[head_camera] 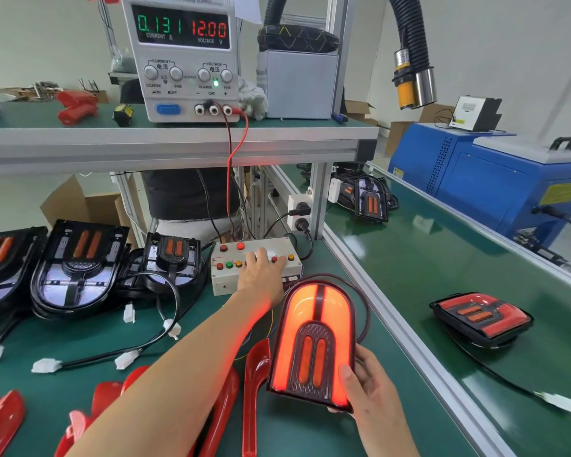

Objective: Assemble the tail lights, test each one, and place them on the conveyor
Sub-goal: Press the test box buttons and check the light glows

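Tail light (314, 344) glows red-orange in right hand (373, 390).

two bare arms show, the left forearm (185, 367) long across the middle of the view and the right forearm (389, 433) short at the lower edge. neither has a sleeve, glove, watch or band in view. the left hand (261, 275) and right hand (370, 387) wear no rings; the right thumbnail is short and plain. a red glow tints the left wrist.
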Demonstrator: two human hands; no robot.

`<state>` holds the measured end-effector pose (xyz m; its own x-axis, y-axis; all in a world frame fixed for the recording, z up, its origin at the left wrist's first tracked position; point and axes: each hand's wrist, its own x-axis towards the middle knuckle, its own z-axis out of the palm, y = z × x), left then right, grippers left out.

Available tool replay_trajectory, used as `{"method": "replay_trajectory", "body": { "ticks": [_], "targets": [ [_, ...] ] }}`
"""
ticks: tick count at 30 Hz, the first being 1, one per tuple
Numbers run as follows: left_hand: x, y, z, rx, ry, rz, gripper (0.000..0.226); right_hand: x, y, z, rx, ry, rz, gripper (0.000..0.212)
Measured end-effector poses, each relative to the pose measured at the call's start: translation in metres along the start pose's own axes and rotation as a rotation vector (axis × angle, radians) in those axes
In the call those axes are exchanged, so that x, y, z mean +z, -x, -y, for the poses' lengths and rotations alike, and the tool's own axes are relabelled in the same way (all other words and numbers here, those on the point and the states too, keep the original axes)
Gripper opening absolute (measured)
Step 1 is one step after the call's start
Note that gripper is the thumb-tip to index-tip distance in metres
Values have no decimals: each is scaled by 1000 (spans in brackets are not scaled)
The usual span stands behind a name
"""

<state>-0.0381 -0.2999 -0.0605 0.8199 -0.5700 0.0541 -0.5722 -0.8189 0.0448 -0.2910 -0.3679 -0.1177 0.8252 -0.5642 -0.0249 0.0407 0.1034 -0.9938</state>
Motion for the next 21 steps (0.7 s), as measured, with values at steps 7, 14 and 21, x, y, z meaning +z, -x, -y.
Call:
{"method": "replay_trajectory", "body": {
  "ticks": [7, 14, 21],
  "targets": [
    [3, -2, -1, 10, -1, -1, 67, 0, 2, 2, 3, -6, 21, 50],
    [1, -1, 0, 26, -20, 16, 69, 0, 4, 4, -1, 2, 24, 49],
    [-2, 36, 3, 99, 402, -304, 28, -2, 4, 2, 21, -68, 12, 47]
  ]
}}
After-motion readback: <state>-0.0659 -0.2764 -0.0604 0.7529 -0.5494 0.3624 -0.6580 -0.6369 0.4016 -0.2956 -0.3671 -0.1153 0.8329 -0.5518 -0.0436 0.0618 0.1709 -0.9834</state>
